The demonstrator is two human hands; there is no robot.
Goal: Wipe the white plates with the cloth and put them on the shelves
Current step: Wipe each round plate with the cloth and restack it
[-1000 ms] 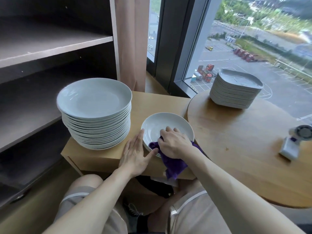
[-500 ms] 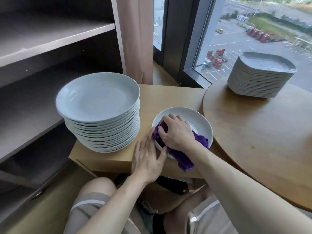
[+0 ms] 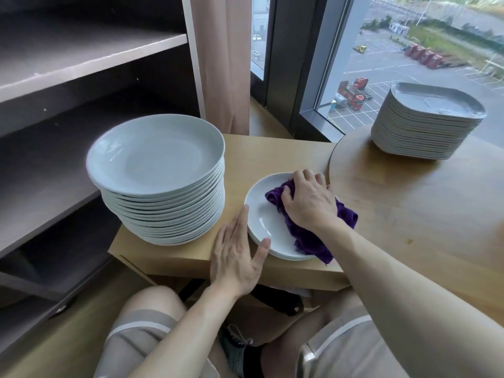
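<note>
my right hand [image 3: 308,203] lay palm down on the purple cloth [image 3: 311,227], fingers curled over its far end and pressing it onto the small white plate [image 3: 261,214]. the cloth was bunched into a strip whose long axis ran from the plate's far middle toward me and to the right, its near end hanging over the plate's right near rim. the plate sat flat, face up, on top of a short pile of like plates, near the front right of the low wooden cabinet [image 3: 272,156].

my left hand [image 3: 237,255] was flat and released, fingers together pointing away from me along the plate's left rim, thumb spread so its tip touched the near rim; it gripped nothing.

just left of the plate stood the tall stack of round plates [image 3: 155,165], face up, close to but apart from the small plate. to my right, on the round wooden table [image 3: 409,208], a stack of squarish plates [image 3: 425,124] stood by the window [image 3: 409,64], well apart from my hands. the dark shelves [image 3: 81,55] stood at the left, behind the tall stack. my knees in grey shorts [image 3: 141,328] showed below the cabinet's front edge.
</note>
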